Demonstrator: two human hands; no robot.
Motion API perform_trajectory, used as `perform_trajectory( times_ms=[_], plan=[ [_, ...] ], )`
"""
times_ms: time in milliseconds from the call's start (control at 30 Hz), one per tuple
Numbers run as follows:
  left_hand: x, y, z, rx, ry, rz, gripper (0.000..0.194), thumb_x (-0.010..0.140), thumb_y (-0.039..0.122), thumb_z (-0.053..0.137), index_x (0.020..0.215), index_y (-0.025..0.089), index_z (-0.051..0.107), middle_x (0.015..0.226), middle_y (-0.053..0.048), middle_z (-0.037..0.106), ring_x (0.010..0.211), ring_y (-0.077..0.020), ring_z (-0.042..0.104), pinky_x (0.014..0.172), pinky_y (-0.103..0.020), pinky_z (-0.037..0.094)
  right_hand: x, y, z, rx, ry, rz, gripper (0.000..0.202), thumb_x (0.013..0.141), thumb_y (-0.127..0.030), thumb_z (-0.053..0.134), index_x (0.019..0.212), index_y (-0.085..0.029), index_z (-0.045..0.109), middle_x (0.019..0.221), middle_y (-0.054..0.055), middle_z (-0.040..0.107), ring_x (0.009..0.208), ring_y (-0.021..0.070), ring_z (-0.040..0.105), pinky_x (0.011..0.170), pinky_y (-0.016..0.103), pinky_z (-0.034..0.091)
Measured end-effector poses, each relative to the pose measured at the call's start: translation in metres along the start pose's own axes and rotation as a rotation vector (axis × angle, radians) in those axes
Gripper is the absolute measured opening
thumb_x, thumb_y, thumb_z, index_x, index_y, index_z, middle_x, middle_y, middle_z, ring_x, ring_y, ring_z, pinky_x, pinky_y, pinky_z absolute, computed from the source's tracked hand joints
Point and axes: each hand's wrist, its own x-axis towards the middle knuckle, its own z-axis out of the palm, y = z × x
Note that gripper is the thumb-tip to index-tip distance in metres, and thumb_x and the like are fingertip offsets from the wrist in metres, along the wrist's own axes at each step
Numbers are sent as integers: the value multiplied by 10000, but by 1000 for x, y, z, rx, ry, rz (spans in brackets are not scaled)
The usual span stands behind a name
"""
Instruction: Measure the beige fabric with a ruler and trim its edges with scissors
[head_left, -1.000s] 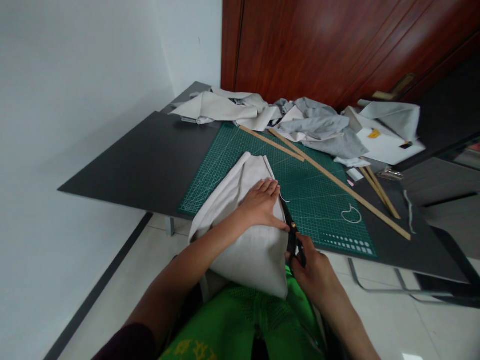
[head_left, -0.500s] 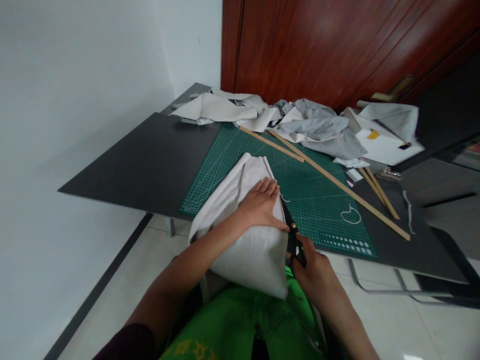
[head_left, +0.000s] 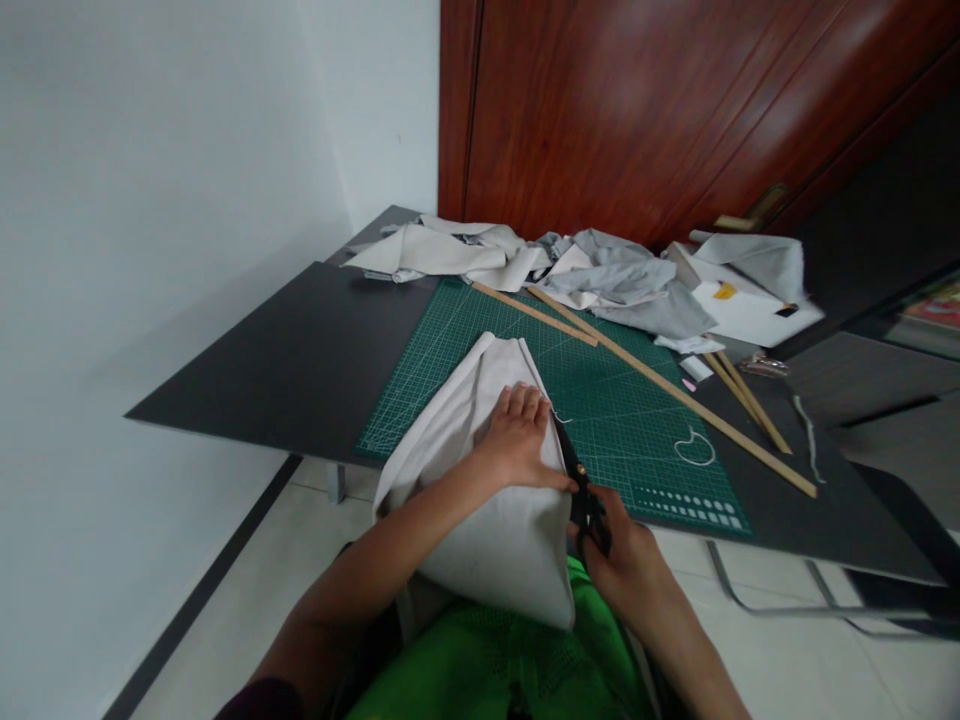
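Observation:
A folded piece of off-white fabric (head_left: 487, 535) lies partly on the green cutting mat (head_left: 630, 420) and hangs over the table's front edge toward my body. Flat on top of it rests my left hand (head_left: 521, 440), fingers stretched forward and thumb out to the right. My right hand (head_left: 619, 545) grips the handles of black scissors (head_left: 581, 490). Their blades lie along the fabric's right edge, pointing away from me, and the tips are partly hidden there. A thin loose thread (head_left: 561, 417) sticks out near the blades.
Crumpled white and grey fabric scraps (head_left: 622, 270) lie along the back of the dark table (head_left: 300, 350). Long wooden rulers (head_left: 675, 390) cross the mat. On the right are a white box (head_left: 750, 300), wooden sticks (head_left: 750, 400) and a curl of white cord (head_left: 694, 447).
The whole scene sits lower in view as the head tilts up slightly. Both hands, the fabric and the scissors keep nearly the same places relative to the mat; the scissor handles look closer together.

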Motion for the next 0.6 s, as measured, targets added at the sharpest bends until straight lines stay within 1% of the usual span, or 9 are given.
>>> perform_trajectory(
  times_ms=[133,233,300,333,400,467,500,533,600],
  plan=[
    [-11,10,1,-5,-35,-22,1405,669,1029,516,1631,21,332,1719,-299,268,1624,-504,139,1307,-638,76,-4,3,-1,36,-22,15,521,910,-339,456,1363,-87,510,818,133,784,651,313,750,593,370,511],
    [-22,18,-5,-25,-67,-20,1399,643,1053,506,1612,51,385,1699,-294,321,1599,-537,180,1282,-666,139,-20,7,-3,93,-57,32,493,939,-352,478,1375,-122,497,736,63,748,593,282,711,574,350,487],
    [-27,22,-12,-37,-69,-6,1324,667,1047,506,1558,68,474,1654,-285,404,1560,-532,271,1260,-651,217,-36,9,-4,153,-106,64,462,973,-353,493,1399,-175,476,736,20,735,589,253,694,581,332,483],
    [-28,22,-17,-38,-65,9,1239,707,1023,517,1507,78,535,1607,-275,469,1523,-514,341,1241,-631,268,-44,10,-4,183,-127,85,446,985,-357,501,1401,-199,471,746,6,734,602,243,695,586,325,485],
    [-25,20,-27,-28,-51,50,936,838,893,574,1357,118,654,1463,-220,611,1405,-443,490,1172,-567,377,-58,13,-4,228,-153,123,430,999,-392,524,1393,-228,469,737,-19,715,611,231,684,577,315,476],
    [-19,12,-36,-6,-51,99,552,948,647,665,1205,162,718,1333,-146,688,1289,-368,571,1076,-494,447,-66,15,-2,253,-162,145,446,1002,-439,541,1390,-230,471,697,-41,674,587,221,653,551,310,451],
    [-15,7,-38,0,-45,122,404,959,533,707,1156,180,729,1307,-114,699,1260,-343,583,1048,-468,456,-68,16,-1,262,-160,150,460,1000,-453,547,1395,-229,471,676,-52,650,570,215,632,540,307,435],
    [-11,2,-40,-5,-42,153,321,952,463,739,1122,191,736,1291,-91,704,1239,-324,588,1033,-448,457,-69,17,0,271,-159,155,468,999,-460,553,1398,-230,473,663,-59,631,560,210,616,534,306,421],
    [-4,-9,-40,-46,-32,209,283,923,425,792,1097,207,744,1269,-62,708,1212,-299,589,1028,-424,450,-69,18,3,300,-158,167,474,995,-464,570,1400,-235,480,665,-61,620,564,203,605,540,307,410]
  ],
)
